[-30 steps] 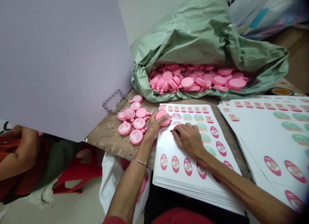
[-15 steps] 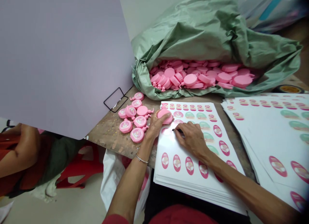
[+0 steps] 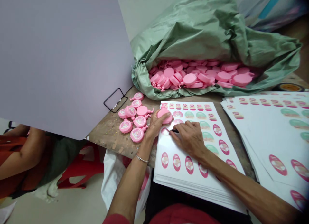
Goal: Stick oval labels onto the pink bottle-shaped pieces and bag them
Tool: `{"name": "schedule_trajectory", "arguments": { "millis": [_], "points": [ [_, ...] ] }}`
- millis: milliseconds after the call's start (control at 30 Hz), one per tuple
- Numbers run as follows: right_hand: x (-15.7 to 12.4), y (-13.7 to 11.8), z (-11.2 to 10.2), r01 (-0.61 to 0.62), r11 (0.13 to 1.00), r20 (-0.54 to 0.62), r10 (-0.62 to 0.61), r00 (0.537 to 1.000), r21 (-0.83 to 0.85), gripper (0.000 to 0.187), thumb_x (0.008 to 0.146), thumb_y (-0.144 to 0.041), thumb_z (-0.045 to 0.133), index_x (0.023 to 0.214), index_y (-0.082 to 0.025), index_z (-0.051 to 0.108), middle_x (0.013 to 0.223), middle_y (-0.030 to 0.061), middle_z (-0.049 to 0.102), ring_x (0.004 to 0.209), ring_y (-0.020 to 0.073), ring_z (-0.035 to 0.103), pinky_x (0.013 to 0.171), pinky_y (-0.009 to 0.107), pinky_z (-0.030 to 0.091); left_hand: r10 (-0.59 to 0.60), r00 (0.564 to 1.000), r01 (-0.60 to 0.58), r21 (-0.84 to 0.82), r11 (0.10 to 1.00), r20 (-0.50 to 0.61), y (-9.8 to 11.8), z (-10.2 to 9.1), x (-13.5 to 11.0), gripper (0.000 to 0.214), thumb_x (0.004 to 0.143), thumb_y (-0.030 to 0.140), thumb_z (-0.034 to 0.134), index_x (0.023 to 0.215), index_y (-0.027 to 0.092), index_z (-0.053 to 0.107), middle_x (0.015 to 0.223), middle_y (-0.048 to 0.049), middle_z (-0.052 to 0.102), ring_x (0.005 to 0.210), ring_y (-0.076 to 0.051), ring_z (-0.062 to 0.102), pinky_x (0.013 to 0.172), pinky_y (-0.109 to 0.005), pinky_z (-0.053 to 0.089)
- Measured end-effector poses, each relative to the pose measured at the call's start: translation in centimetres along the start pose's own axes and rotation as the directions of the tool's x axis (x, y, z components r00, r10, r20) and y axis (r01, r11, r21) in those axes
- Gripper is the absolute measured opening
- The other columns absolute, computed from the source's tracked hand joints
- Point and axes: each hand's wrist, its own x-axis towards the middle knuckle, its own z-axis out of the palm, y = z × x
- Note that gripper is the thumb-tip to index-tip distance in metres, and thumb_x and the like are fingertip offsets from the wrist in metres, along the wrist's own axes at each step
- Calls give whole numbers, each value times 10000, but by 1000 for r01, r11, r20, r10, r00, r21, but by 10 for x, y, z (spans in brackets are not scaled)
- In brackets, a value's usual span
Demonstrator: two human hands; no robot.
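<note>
Now, head view: the left hand [image 3: 156, 122] curls round a pink bottle [image 3: 165, 116] over the sticker sheet [image 3: 168, 144]; the right hand [image 3: 191, 137] pinches a black tool [image 3: 175, 131] — thumb [image 3: 175, 137] newly at a pink sticker [image 3: 164, 130], which probably brings its edge within grip.

On the desk [image 3: 106, 130], a stack of sheets [image 3: 178, 153] lay between loose pieces [image 3: 140, 121] on its left and a second sheet pile [image 3: 260, 130] on its right. Behind the stack sat a sack [image 3: 193, 37] with more pieces [image 3: 189, 79] in it.
</note>
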Motion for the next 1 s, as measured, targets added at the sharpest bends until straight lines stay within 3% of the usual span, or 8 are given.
{"name": "schedule_trajectory", "arguments": {
  "millis": [67,233,433,567,667,733,867,1000],
  "points": [
    [0,1,-2,17,999,-14,-18,1000,-31,218,919,-334,524,801,-174,614,721,45,651,752,200,502,769,365,267,-2,1000,2,-5,1000,3,1,0,0,407,684,303,784,993,117,595,861,-95,705,720,-192,702,671,-314,583],
    [1,5,3,-75,997,30,76,997,-23,203,918,-343,528,853,-171,613,751,55,664,757,205,505,740,358,256,-1,1000,1,-13,1000,12,1,-1,0,386,684,303,783,976,123,606,854,-88,706,728,-188,699,704,-330,583],
    [3,2,3,-11,967,-46,24,999,254,193,852,-348,637,768,-180,595,703,18,656,678,164,517,727,342,329,-27,1000,27,-37,999,1,4,2,-1,396,647,290,804,947,123,607,812,-77,703,731,-191,695,701,-320,574],
    [7,3,-12,-146,852,-82,215,973,502,207,812,-378,680,761,-197,592,692,6,626,658,154,539,696,332,399,-36,999,35,-49,998,-16,8,3,-2,389,635,285,810,930,115,622,774,-68,692,677,-175,680,644,-284,558],
    [16,9,-31,-311,716,-2,400,917,626,213,808,-417,675,817,-208,637,731,10,645,642,151,566,645,315,455,-23,999,21,-64,998,-34,14,7,-9,406,629,282,816,951,120,630,829,-70,696,694,-158,670,633,-251,548],
    [23,14,-47,-358,677,49,430,902,643,234,808,-426,671,916,-220,689,782,17,685,645,153,592,641,315,485,-26,1000,25,-79,997,-7,21,13,-19,418,667,327,798,997,126,639,936,-94,702,761,-169,673,650,-259,561],
    [31,20,-75,-276,752,2,343,939,599,203,833,-376,651,947,-228,732,929,41,742,832,199,663,756,345,516,-103,993,111,-179,978,54,34,31,-48,468,829,513,611,1112,141,637,1132,-141,675,885,-237,678,677,-362,604],
    [27,20,-84,-205,809,-11,252,968,551,167,850,-332,628,925,-223,732,908,42,749,829,201,669,767,358,515,-224,973,232,-233,944,62,37,44,-69,524,910,555,440,1130,120,632,1068,-159,698,844,-259,698,680,-419,609]
  ]
}}
